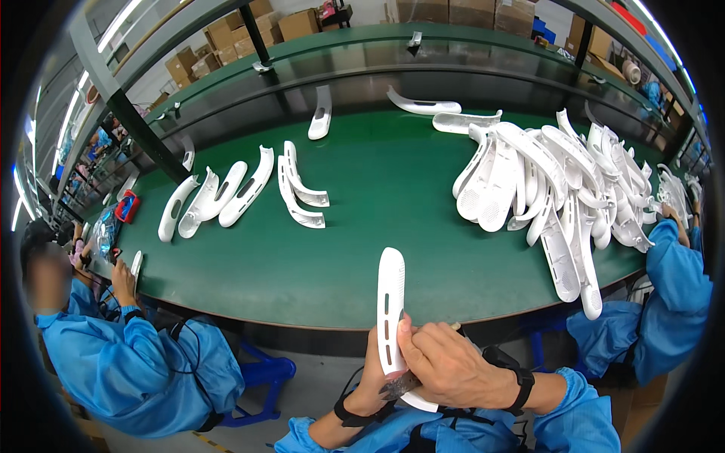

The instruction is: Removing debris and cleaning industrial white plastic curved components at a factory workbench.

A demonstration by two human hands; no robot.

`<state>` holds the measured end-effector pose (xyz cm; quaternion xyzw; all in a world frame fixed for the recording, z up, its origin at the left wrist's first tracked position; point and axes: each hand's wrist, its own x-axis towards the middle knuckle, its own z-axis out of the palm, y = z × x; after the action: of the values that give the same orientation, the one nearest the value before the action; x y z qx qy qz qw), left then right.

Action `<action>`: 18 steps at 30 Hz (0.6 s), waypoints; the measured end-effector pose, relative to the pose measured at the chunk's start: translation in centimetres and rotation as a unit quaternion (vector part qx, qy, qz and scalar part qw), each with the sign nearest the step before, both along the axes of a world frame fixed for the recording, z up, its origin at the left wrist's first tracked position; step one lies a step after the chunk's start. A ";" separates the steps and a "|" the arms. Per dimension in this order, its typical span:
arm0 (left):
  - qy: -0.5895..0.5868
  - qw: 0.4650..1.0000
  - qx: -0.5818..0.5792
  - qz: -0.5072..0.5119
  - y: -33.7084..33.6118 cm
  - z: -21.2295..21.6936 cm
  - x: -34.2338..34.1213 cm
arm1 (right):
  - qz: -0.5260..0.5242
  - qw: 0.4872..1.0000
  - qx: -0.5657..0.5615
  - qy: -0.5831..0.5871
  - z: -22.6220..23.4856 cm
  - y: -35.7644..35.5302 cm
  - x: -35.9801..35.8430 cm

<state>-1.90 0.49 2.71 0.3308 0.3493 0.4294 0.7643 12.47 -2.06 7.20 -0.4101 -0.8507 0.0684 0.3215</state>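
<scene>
A white curved plastic shell [390, 302] with a row of long slots stands upright in front of me, over the table's near edge. My left hand [369, 383] is closed around its lower part, with most of the fingers hidden. My right hand [453, 368] is closed just to the right, its thumb against the shell's edge. Something with a small tan end pokes out above the right knuckles; its kind is hidden by the fingers. A dark, mottled patch shows between the hands at the shell's lower end, too unclear to name.
On the green table [362, 264], a large pile of white shells [529, 174] lies at the right. Several separate shells [245, 189] lie at the left and back. Co-workers in blue sit at both sides; the left one's hand [123, 283] holds a white piece. A blue stool [264, 370] stands at lower left.
</scene>
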 end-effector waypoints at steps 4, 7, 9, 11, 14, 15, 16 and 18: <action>-0.096 0.992 -0.066 -0.044 -0.3 -0.3 1.0 | 0.001 1.000 0.030 0.003 -0.2 -0.5 0.8; -0.207 0.961 -0.159 -0.093 -0.8 -0.3 1.3 | 0.038 0.997 -0.027 0.068 -0.2 -1.1 2.1; -0.263 0.935 -0.202 -0.123 -1.3 0.7 1.9 | 0.011 0.993 -0.043 0.110 0.5 -1.6 3.0; -0.178 0.959 -0.205 -0.083 -1.9 3.2 3.1 | -0.025 0.992 -0.066 0.106 1.0 -1.9 3.9; -0.166 0.962 -0.195 -0.099 -2.1 1.0 3.5 | -0.037 0.994 -0.051 0.084 1.0 -2.2 5.3; -0.184 0.957 -0.199 -0.104 -2.0 0.4 3.5 | -0.038 0.994 -0.050 0.085 0.8 -2.4 5.6; -0.235 0.935 -0.226 -0.138 -1.6 0.0 3.6 | -0.041 0.994 -0.053 0.086 0.5 -2.6 5.8; -0.185 0.943 -0.257 -0.103 -1.7 2.5 5.2 | -0.047 0.994 -0.057 0.086 0.3 -2.9 6.1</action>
<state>3.30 -1.23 5.23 0.0717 0.2648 0.2976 0.9144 18.56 -4.95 7.45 -0.4599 -0.7945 0.1367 0.3723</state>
